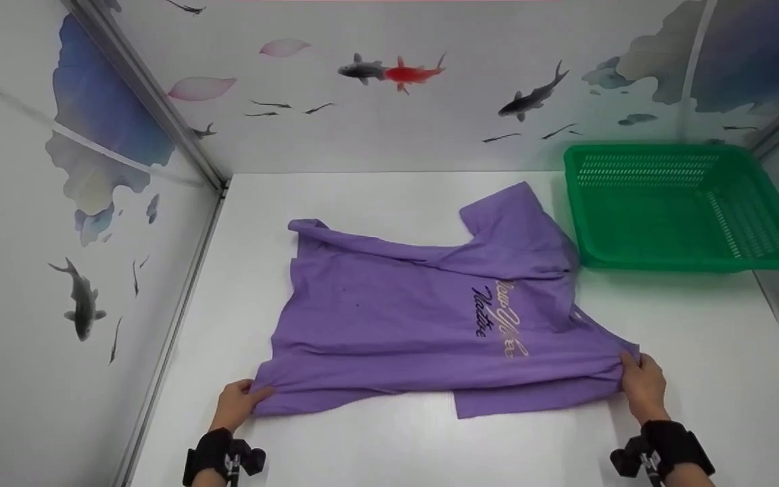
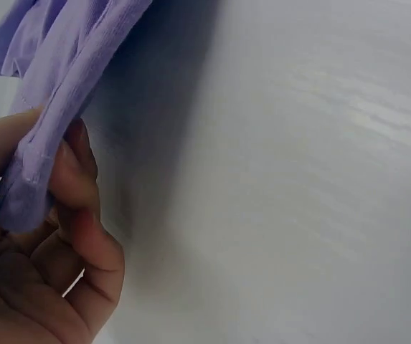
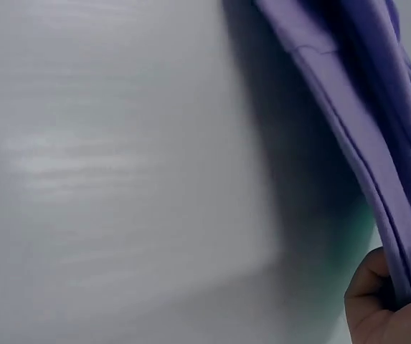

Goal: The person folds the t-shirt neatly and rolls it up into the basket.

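Observation:
A purple T-shirt (image 1: 376, 304) with lettering on its chest lies sideways across the white table, its hem to the left and its collar to the right. At the near hem corner my left hand (image 1: 237, 402) pinches the cloth between thumb and fingers; the left wrist view shows the folded edge of the shirt (image 2: 62, 100) in that grip. My right hand (image 1: 645, 385) grips the shirt near the shoulder at the near right. In the right wrist view the shirt (image 3: 363, 136) stretches up from the fingers. One sleeve points toward the back wall, the other lies at the near side.
A green plastic basket (image 1: 694, 260) with perforated sides stands at the back right, close to the shirt's collar end. Walls printed with fish and petals (image 1: 423, 115) bound the white table (image 1: 362, 453) at the back and left; another wall rises at the right.

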### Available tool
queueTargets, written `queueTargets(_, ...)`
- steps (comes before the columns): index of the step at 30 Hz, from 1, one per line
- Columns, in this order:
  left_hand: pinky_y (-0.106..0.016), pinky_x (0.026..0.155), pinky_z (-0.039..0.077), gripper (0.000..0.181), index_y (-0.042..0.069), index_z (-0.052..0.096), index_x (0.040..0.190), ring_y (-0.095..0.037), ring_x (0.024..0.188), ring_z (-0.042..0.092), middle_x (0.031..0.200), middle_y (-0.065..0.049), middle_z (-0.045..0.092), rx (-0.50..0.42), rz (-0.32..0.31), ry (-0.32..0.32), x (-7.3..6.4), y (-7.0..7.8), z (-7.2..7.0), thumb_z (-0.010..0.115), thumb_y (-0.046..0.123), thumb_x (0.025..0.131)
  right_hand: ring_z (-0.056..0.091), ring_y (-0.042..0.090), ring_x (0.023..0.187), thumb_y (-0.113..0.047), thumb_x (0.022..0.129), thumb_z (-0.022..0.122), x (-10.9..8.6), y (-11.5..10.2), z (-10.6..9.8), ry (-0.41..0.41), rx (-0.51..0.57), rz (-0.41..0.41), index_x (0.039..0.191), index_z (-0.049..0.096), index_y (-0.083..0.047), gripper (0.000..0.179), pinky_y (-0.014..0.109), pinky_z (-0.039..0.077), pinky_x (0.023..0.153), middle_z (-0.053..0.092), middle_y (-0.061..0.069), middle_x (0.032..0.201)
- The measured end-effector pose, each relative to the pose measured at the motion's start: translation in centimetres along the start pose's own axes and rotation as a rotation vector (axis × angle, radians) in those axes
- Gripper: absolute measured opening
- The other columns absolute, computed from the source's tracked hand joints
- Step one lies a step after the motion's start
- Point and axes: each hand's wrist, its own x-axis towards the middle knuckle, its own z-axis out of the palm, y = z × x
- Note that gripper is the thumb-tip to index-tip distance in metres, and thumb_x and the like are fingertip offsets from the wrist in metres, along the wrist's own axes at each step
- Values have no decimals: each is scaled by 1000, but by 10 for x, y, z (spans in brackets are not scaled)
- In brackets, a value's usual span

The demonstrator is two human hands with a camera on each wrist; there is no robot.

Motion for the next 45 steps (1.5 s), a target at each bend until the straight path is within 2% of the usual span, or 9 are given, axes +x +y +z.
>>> queueTargets(4,-50,91,48,55,-22,56,116,-44,105,59,113,-35,61,16,0,-25,9,0,-2,72,20,85,44,50,111,-25,106,29,11,7,1,1,-103,-76,130,34,23,54,53,39,89,44,43,122)
queueTargets(10,-33,67,49,28,-11,65,94,-23,72,60,81,-14,65,38,14,-26,25,3,-11,73,13,82,54,54,96,-20,100,48,26,7,-1,0,-287,-176,116,44,24,47,56,44,81,53,42,104)
queueTargets(13,-29,63,44,21,-6,64,89,-17,68,54,76,-7,61,64,47,38,37,11,-20,72,12,85,55,54,87,-15,94,60,30,-6,0,83,-342,-297,109,49,25,45,59,44,77,54,41,95)
queueTargets(17,-36,67,48,21,-10,63,94,-30,76,61,83,-17,63,82,134,149,65,35,-27,69,10,87,56,50,77,-2,85,67,37,-34,13,262,-347,-527,95,60,22,27,59,43,71,57,36,85)
queueTargets(19,-42,73,49,21,-11,63,97,-37,83,62,88,-22,63,77,175,190,82,49,-24,67,7,88,57,48,76,3,84,66,44,-50,24,284,-331,-619,91,62,19,18,58,44,69,59,35,85)
queueTargets(26,-53,83,47,23,-9,63,106,-42,93,59,96,-25,62,150,330,285,145,104,0,67,2,87,58,47,85,7,86,64,81,-107,63,130,-314,-770,94,68,14,12,57,45,77,64,30,90)
queueTargets(32,-56,77,46,34,-2,63,117,-41,103,50,108,-24,55,349,466,358,176,146,16,68,-4,84,56,51,93,6,86,62,109,-148,97,-32,-385,-805,104,67,12,19,58,44,84,63,33,97)
queueTargets(38,-59,81,43,42,8,66,121,-41,124,40,130,-19,49,558,571,356,199,164,22,64,-11,83,56,46,87,6,86,65,123,-179,126,-126,-527,-856,111,68,6,26,56,47,78,59,29,90)
queueTargets(45,-60,89,41,39,11,72,114,-38,130,42,129,-12,58,686,569,279,214,178,21,67,-9,81,52,49,102,7,92,50,132,-200,147,-233,-654,-706,126,64,-2,37,61,44,86,51,34,108)
